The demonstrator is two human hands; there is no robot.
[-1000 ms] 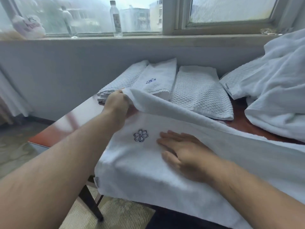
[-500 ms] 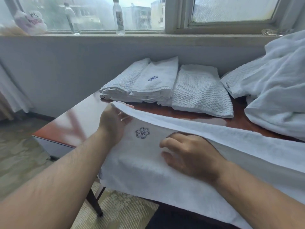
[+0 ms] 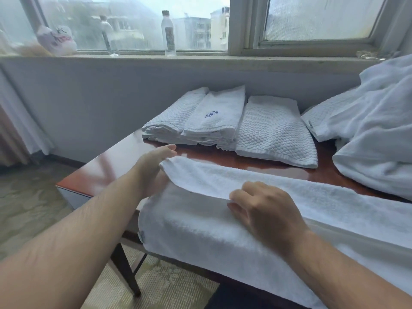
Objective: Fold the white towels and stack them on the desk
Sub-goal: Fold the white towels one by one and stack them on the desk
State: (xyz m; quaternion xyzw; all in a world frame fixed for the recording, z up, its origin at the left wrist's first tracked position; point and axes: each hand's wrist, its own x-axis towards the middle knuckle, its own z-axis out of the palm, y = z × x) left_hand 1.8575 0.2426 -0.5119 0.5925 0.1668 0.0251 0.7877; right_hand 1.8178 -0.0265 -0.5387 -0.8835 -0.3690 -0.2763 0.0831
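Left hand flat on towel, right hand pinching its fold; overhang past the worktop front edge might drag it off.

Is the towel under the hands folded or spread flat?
Partly folded: the towel has its far part doubled over toward the person; the near part hangs over the desk edge.

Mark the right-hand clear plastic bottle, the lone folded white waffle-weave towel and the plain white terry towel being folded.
Right-hand clear plastic bottle [image 3: 168, 39]: head view, label.
Lone folded white waffle-weave towel [image 3: 274, 132]: head view, top face.
Plain white terry towel being folded [image 3: 196, 228]: head view, lower layer.
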